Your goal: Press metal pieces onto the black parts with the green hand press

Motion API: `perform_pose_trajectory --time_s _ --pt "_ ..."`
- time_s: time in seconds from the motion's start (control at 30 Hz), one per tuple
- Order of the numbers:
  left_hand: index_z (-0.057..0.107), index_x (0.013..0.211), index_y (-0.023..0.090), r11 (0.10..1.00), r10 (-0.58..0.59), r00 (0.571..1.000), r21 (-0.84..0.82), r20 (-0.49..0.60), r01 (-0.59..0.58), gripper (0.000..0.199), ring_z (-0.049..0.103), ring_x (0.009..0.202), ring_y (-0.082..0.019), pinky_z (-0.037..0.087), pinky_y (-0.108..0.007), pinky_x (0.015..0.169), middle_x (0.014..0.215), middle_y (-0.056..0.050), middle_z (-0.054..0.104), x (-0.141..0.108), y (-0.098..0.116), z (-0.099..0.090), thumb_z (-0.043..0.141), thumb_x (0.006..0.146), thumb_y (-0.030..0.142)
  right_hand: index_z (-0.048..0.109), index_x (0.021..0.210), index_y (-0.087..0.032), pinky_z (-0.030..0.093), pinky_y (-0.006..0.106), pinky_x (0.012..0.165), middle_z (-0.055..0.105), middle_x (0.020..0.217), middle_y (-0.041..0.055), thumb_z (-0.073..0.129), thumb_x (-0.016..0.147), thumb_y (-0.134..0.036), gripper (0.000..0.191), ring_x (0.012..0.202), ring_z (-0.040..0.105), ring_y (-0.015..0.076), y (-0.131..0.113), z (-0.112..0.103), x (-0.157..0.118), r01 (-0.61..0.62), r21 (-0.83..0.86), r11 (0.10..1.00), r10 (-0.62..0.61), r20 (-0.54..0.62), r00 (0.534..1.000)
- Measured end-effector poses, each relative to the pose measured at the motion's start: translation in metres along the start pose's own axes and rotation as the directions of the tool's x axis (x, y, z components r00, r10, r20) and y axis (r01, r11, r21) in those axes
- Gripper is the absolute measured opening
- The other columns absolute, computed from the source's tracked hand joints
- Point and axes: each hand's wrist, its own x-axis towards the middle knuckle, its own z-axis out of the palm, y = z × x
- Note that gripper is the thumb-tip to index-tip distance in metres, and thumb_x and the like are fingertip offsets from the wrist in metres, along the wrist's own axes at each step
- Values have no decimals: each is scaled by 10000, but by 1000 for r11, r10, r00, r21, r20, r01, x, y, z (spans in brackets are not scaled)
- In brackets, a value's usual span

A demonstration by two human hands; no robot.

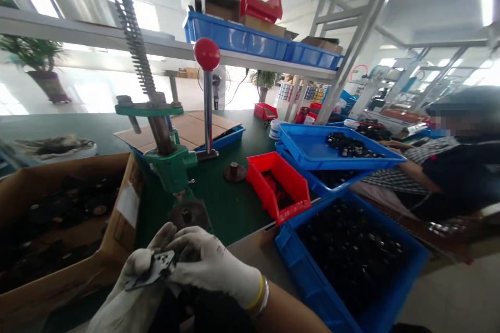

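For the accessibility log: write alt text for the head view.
Gloved left hand and right hand hold a small metal plate below a green hand press, between a cardboard box and a blue crate, both full of dark parts. A co-worker sits at right.

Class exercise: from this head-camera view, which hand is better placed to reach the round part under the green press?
Probably the right hand: it sits higher and closer to the round part at the green press base, while the left hand lies lower, beneath the metal plate.
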Motion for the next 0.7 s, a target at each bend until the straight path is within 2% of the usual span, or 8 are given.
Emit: perform_pose_trajectory --time_s 0.07,0.17,0.23,0.3,0.37,0.47,0.57,0.7 --pt "737 1095 400 999 26 1000 20 -6 -26 308 664 1259 -257 651 -307 891 1291 41 731 1 -7 3 769 791 365 738 963 -189 536 245 845 685 1073 45 821 765 -471 355 939 657 162 -1 7 -7 -2 81 997 6 -55 998" --pt "756 1005 357 992 113 993 65 -17 -111 283 618 1324 -300 644 -349 942 1401 48 674 -5 -19 10 805 731 302 655 792 -179 489 215 700 617 795 -19 793 778 -362 230 747 586 123 -2 16 -14 -123 188 974 139 -75 987" --pt "759 955 335 987 140 990 86 -21 -138 271 571 1377 -315 623 -364 992 1453 52 638 -12 -24 14 822 699 272 637 823 -181 443 194 630 595 755 -46 783 734 -236 180 682 542 100 -2 22 -16 -214 235 948 241 -92 966" --pt "758 975 351 983 133 991 127 -16 -130 262 502 1443 -299 577 -383 1070 1483 72 612 -18 -25 19 802 727 280 659 933 -193 437 188 641 629 816 -49 769 673 -143 286 706 555 97 -1 28 -16 -225 242 944 264 -139 955" --pt "753 1042 386 977 126 992 174 -13 -122 279 429 1498 -271 514 -406 1145 1490 88 603 -24 -25 24 759 777 299 672 991 -200 438 188 638 638 829 -46 751 669 -130 339 706 563 98 0 33 -16 -223 263 939 266 -143 953" --pt "730 1165 403 972 142 990 194 -23 -135 354 373 1531 -271 436 -441 1212 1500 52 599 -29 -23 35 726 820 325 665 890 -185 437 199 577 625 741 -38 729 714 -199 188 638 558 109 3 34 -15 -245 280 928 290 -131 948" --pt "633 1352 380 969 177 982 183 -61 -163 489 432 1495 -298 419 -470 1220 1510 -11 592 -35 -27 46 700 867 390 685 878 -182 496 220 627 708 790 2 668 729 -181 151 714 646 150 7 28 -13 -198 132 971 228 -283 931" --pt "479 1496 348 932 298 949 246 -100 -267 743 545 1403 -279 465 -389 1178 1493 -48 602 -40 -40 55 789 824 416 730 1019 -189 566 287 771 777 941 68 607 798 -175 253 841 725 196 18 17 -12 -81 -278 957 -57 -456 888"
